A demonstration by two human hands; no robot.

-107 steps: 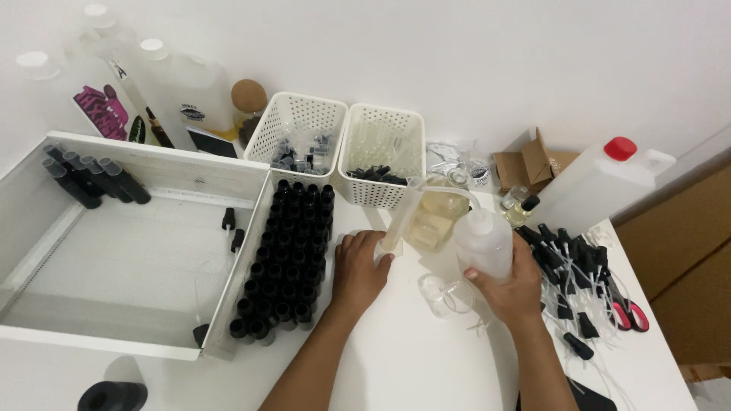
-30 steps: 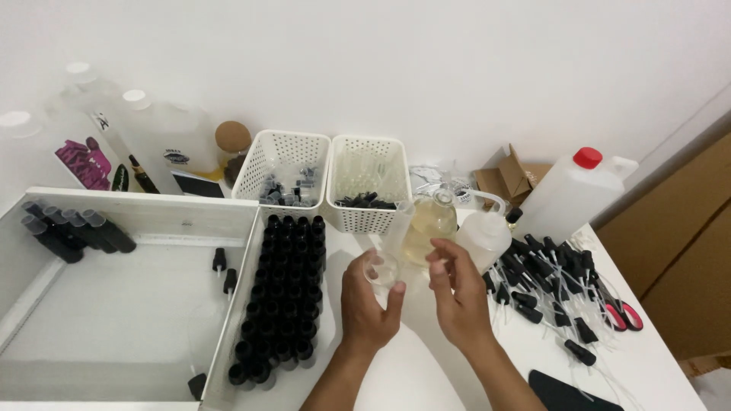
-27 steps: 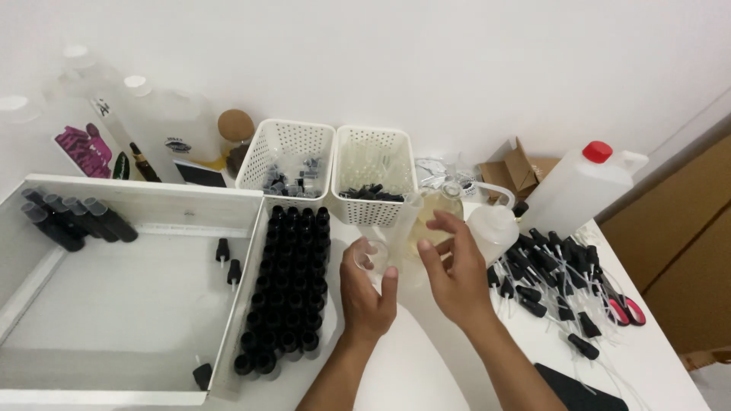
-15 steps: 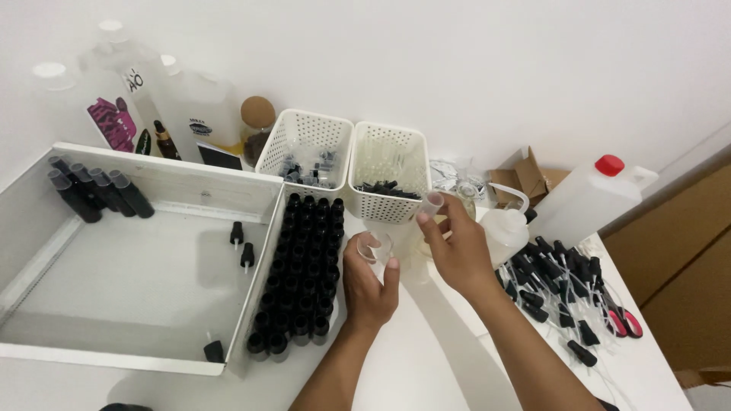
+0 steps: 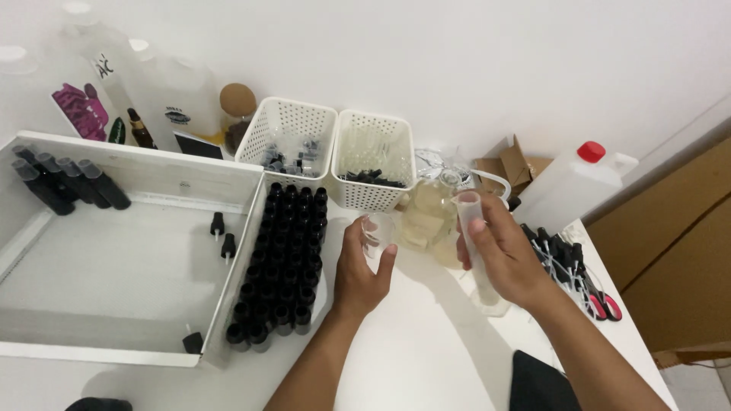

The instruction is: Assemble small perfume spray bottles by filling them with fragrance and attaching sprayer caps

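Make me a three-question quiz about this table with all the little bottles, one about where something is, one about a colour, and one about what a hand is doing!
1. Where do the rows of small black bottles stand?
A. Between the big white tray and the left hand
B. Inside a mesh basket
C. On the cardboard box

2. What colour is the cap of the big white jug on the right?
A. Blue
B. Red
C. Green

3. What is the right hand doing?
A. Lying flat on the table
B. Holding scissors
C. Gripping a clear upright measuring cylinder

Answers:
1. A, since the rows stand just outside the tray's right wall, with the left hand to their right.
2. B, since the cap on top is plainly red.
3. C, since the fingers wrap around the clear tube.
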